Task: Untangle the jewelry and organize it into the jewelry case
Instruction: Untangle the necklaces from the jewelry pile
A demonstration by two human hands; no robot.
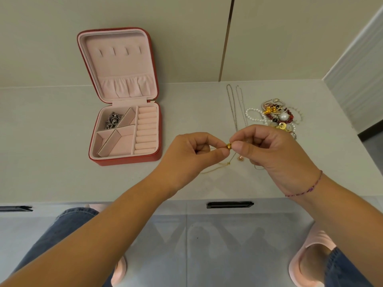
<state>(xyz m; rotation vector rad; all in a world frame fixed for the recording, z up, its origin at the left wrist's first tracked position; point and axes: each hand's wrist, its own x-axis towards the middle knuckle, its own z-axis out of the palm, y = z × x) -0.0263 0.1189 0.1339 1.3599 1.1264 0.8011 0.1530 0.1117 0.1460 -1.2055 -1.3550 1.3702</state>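
Note:
My left hand (192,154) and my right hand (269,150) meet above the counter and pinch a thin gold chain with a small gold bead (228,146) between their fingertips. The chain's loose end (215,167) trails onto the counter below, near a small pink charm (240,158). The red jewelry case (124,160) lies open at the left, pink inside, with a dark silver piece (112,121) in its back left compartment. A tangled pile of jewelry (275,117) with pearls, red beads and gold pieces sits at the right.
Two thin silver chains (234,106) lie stretched out between the case and the pile. The counter's front edge runs below my wrists, with a black drawer handle (230,204) under it. A wall stands behind, a grey panel at the far right.

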